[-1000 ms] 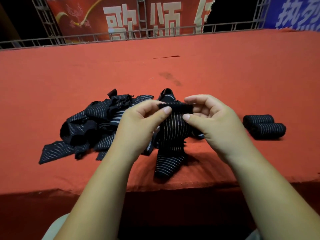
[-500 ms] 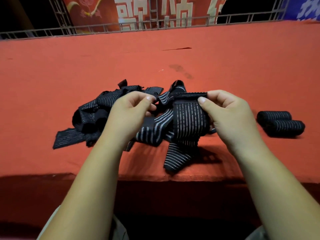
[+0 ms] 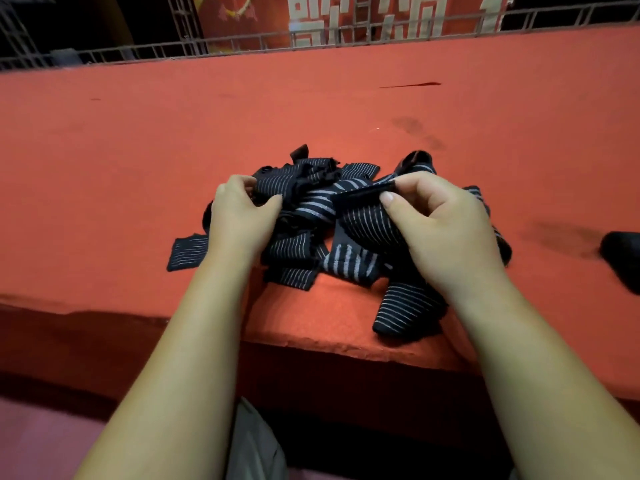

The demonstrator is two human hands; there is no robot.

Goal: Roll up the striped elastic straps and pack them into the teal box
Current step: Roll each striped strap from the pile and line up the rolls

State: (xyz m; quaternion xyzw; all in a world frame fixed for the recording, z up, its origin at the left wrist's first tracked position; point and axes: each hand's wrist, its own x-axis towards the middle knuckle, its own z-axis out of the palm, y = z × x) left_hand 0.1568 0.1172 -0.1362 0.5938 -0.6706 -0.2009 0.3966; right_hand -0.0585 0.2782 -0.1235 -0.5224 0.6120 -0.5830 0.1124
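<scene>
Two bare forearms (image 3: 194, 341) run up from the lower corners of the frame to a left hand (image 3: 239, 216) and a right hand (image 3: 440, 230) with short, plain nails, and pale grey-beige clothing (image 3: 256, 445) shows at bottom centre.

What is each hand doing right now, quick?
Left hand: closed, gripping the pile of straps.
Right hand: closed, pinching the end of one strap.

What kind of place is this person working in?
Probably an event stage: the striped elastic straps lie on a raised red-carpeted platform, with a metal truss railing and a red banner bearing large characters behind it.
</scene>
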